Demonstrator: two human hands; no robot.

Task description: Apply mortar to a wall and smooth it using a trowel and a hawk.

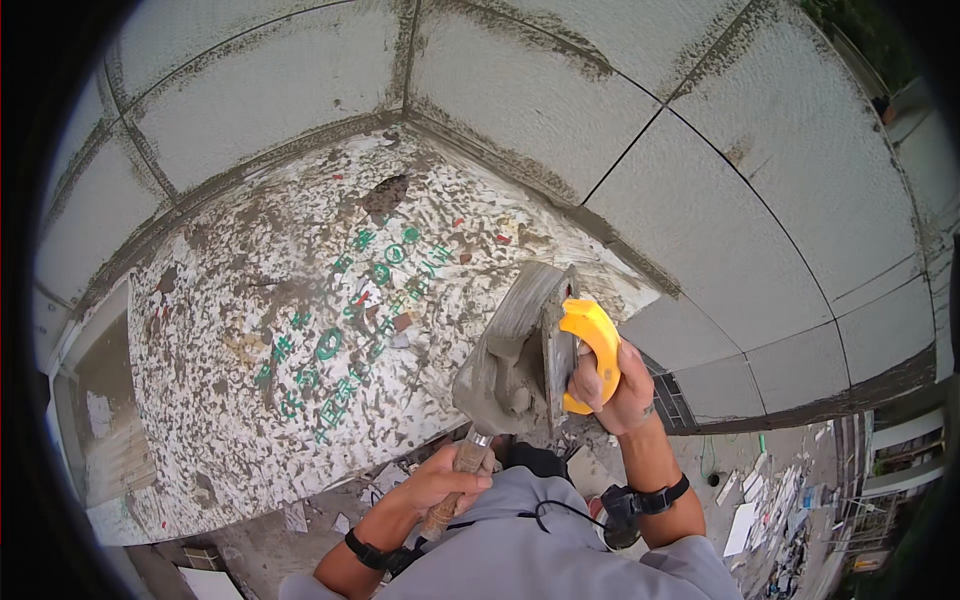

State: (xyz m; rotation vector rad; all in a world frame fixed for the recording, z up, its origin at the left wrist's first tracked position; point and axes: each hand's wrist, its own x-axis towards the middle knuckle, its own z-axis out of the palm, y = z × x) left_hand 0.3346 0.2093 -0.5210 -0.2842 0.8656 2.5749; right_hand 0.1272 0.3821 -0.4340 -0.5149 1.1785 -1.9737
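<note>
My right hand (622, 390) is wrapped round the yellow handle of a plastering trowel (596, 340), whose flat plate is turned nearly edge-on. In my left hand (445, 482) is the worn wooden handle of a mortar trowel (468, 462). Its broad blade is smeared with grey. A lump of wet mortar (515, 385) sits between the blade and the plate. The two tools meet or nearly meet in front of my body; exact contact is hard to tell. Both are held above a mortar-spattered white sheet (420, 330) with green printing.
Grey wall panels (530, 110) with dark joints rise beyond the sheet and meet in a corner. A recess (105, 400) lies at the left. Rubble and scraps (770, 510) litter the ground below right, beside a white board piece (740, 528). Pale frames (905, 450) stand at the far right.
</note>
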